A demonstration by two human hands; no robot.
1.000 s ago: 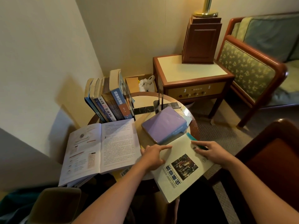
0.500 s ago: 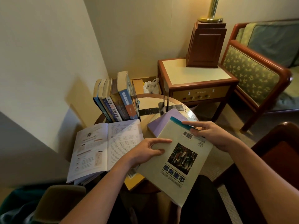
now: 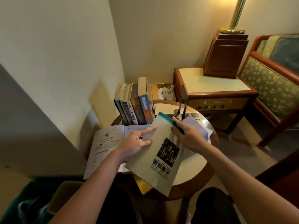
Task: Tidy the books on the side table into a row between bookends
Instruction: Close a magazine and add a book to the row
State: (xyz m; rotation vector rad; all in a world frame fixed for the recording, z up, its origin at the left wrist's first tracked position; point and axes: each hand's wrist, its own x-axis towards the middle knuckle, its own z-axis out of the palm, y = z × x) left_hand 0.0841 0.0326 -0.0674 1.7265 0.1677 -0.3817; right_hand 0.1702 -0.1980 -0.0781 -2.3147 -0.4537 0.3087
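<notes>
The pale green book (image 3: 158,172) is held tilted above the round worktop (image 3: 194,167) — the left hand (image 3: 137,143) pinches its left edge, the right hand (image 3: 187,135) grips its teal spine. Behind stands the row of books (image 3: 134,107), the black bookend (image 3: 183,104) apart on its right.

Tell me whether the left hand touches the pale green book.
Touching: the head view shows the left hand gripping the pale green book by its edge.

pale green book (image 3: 155,160) tilted above table, five books (image 3: 134,107) upright.
</notes>
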